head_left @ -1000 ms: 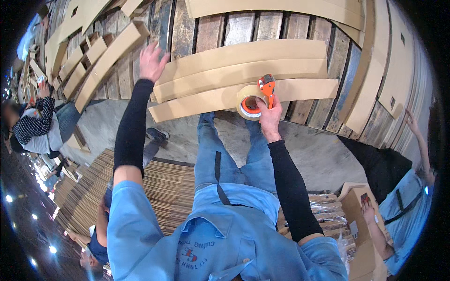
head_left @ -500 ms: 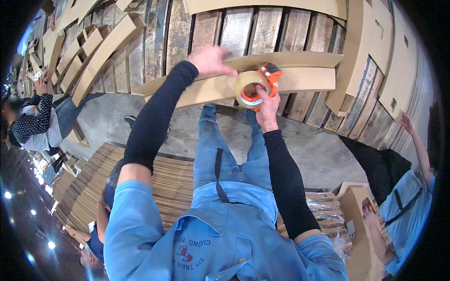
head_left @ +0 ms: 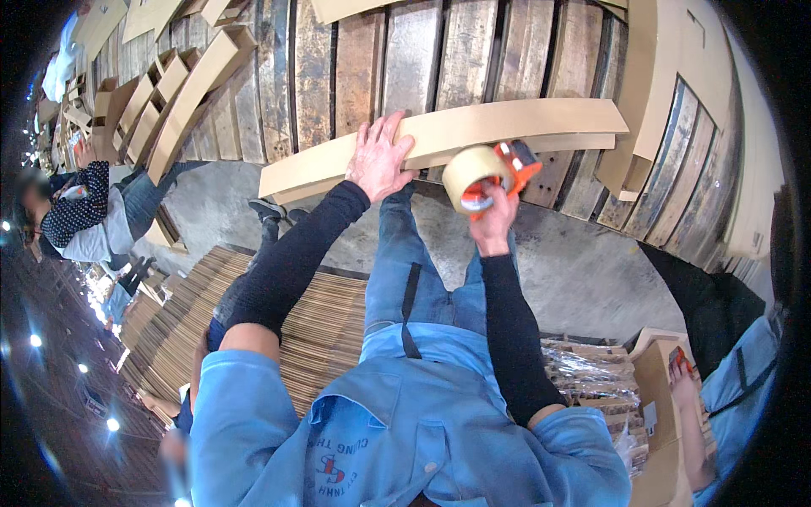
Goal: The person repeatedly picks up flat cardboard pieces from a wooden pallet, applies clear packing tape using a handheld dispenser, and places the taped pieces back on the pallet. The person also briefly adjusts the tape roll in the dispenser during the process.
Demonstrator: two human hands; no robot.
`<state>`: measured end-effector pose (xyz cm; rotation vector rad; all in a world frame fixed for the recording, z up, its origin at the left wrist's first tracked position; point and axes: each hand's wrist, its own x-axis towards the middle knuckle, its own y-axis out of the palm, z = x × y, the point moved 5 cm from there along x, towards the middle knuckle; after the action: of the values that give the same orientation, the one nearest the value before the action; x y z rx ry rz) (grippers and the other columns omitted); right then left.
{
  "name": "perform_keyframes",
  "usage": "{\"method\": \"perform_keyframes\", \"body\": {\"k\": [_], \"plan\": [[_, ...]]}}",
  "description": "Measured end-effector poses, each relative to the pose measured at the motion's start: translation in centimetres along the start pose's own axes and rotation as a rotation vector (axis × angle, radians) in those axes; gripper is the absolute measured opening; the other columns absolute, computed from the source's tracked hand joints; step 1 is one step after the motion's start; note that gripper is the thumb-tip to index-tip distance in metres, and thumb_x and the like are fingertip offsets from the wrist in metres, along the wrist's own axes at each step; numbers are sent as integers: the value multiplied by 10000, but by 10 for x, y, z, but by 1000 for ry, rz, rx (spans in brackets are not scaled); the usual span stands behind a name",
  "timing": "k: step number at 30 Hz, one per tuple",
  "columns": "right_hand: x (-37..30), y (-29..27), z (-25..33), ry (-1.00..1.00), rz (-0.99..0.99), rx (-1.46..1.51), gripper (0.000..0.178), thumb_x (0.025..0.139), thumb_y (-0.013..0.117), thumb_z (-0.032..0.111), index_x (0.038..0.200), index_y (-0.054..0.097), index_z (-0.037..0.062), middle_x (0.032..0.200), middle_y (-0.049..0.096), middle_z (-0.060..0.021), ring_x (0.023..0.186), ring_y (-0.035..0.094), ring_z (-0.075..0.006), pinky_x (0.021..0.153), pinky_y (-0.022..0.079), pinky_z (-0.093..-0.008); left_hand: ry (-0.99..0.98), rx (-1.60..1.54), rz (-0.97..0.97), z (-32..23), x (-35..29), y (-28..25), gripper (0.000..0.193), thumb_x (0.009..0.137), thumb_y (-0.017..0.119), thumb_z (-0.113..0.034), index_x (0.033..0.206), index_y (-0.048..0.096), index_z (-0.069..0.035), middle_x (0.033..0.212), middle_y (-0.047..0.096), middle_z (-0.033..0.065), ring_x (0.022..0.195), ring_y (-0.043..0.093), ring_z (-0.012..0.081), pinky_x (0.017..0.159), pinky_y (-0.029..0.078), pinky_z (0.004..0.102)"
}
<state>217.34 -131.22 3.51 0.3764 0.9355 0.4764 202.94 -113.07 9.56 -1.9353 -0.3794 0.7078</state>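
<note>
A long, narrow cardboard box lies across the near edge of the slatted wooden table, its long top face folded down. My left hand rests on it, left of its middle, with the fingers spread over the top. In my right hand is an orange tape dispenser carrying a wide roll of clear tan tape. The dispenser is held just off the box's near side, right of its middle. My right fingers wrap round it and are partly hidden by the roll.
Folded cardboard pieces lie at the table's far left, and cardboard sheets cover its right end. Behind me stands a stack of flat cardboard. One co-worker is at left, another at right.
The box's raised long flap has come down flat. My left hand went from hovering above the box to lying on it. The tape dispenser moved slightly right and toward me.
</note>
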Motion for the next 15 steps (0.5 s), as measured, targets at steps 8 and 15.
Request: {"method": "perform_keyframes", "body": {"k": [8, 15], "plan": [[-28, -33, 88, -141, 55, -293, 556, 836, 641, -5, 1378, 517, -7, 1228, 643, -84, 1076, 645, -184, 970, 509, -351, 40, 216, -255, -30, -51, 46, 204, 719, 794, -311, 828, 656, -208, 1485, 411, 187, 1319, 390, 418, 1052, 310, 603], [-6, 61, 101, -267, 117, -674, 763, 792, 651, -13, 1491, 348, -50, 1348, 546, -148, 1184, 575, -218, 1037, 459, -343, -189, 148, -363, -12, 10, 16, 229, 823, 748, -389, 859, 725, -164, 1491, 383, 239, 1262, 416, 436, 997, 351, 564]]}}
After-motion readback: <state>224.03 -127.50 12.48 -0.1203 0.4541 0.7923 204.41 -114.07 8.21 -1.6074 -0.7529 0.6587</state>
